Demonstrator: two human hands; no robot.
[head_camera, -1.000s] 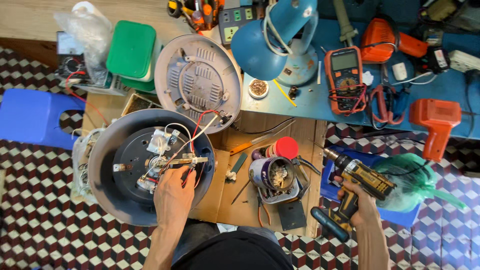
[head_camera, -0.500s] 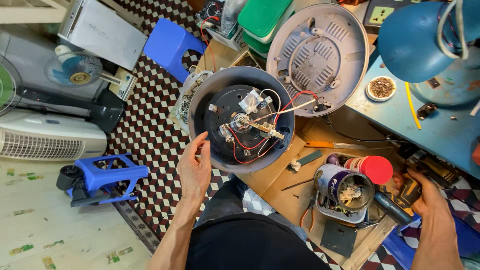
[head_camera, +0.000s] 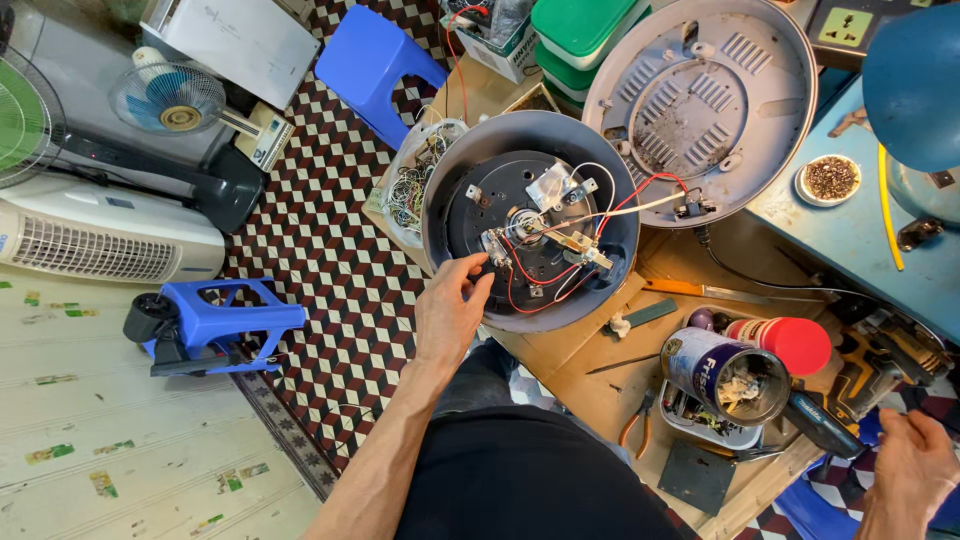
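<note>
We sit at a low wooden table (head_camera: 585, 365) on a floor w/ red-white cube tiles (head_camera: 330, 300); fans at left, a blue stool (head_camera: 375, 55) above. Our left hand (head_camera: 450, 310) rests on the rim of the open grey cooker base (head_camera: 530, 225), fingers loosely bent, touching its wiring side. Our right hand (head_camera: 915, 470) is near the cordless drill (head_camera: 865, 375), fingers released, not grasping. Just beside: a blue-white tin can (head_camera: 725, 375) lying on its side, a red cap (head_camera: 800, 345), green boxes (head_camera: 575, 40) at top.
</note>
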